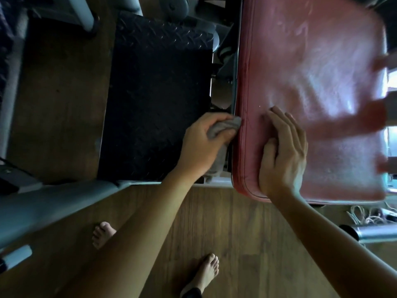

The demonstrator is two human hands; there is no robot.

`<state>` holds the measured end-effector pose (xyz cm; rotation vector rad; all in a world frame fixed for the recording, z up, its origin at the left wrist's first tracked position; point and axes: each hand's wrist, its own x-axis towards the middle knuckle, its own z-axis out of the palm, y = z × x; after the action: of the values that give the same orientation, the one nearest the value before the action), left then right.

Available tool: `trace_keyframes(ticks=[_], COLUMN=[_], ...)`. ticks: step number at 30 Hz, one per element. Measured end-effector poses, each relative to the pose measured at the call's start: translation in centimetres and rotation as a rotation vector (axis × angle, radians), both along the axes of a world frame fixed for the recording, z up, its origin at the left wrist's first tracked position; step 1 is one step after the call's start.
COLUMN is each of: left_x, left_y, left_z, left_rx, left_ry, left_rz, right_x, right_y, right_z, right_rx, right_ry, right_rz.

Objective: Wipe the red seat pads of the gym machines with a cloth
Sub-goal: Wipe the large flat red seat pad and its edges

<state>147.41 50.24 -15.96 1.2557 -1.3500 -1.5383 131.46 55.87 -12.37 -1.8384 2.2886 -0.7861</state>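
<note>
A large red seat pad (311,67) fills the upper right of the head view, its surface glossy with light patches. My left hand (202,145) grips a bunched grey cloth (223,126) and holds it against the pad's left side edge, near the seam. My right hand (283,153) lies flat on the pad's near left corner, fingers straight and together, pointing away from me.
A black tread-pattern footplate (156,100) lies left of the pad. Grey machine frame bars (53,203) cross at lower left. A metal tube (373,233) and coiled cables (365,216) sit at lower right. My bare feet (206,274) stand on the wooden floor (236,244).
</note>
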Motion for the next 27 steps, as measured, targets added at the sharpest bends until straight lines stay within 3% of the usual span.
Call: trace_keyframes(ticks=[4,11,17,22,27], left_x=[1.3,0.0,1.5,1.4,0.1], left_y=[3.0,-1.5,3.3,10.4,8.6], left_z=[0.2,-0.4,0.2,1.4,0.8], left_rx=[0.008,-0.069,-0.097,-0.097,-0.126], left_ry=[0.012,-0.053,-0.060,-0.017,-0.096], left_rz=[-0.084,-0.032,-0.097,-0.013,0.144], right_x=[-0.2,-0.2,-0.1,-0.1,-0.5], right_y=[0.0,0.0,0.1,0.3,0.2], right_z=[0.0,-0.2,0.2,0.4,0.3], right_rx=[-0.013,-0.027,0.011,0.016,-0.013], right_ry=[0.002,-0.018,-0.069,-0.116,-0.213], right_rz=[0.015,0.001,-0.032,-0.014,-0.044])
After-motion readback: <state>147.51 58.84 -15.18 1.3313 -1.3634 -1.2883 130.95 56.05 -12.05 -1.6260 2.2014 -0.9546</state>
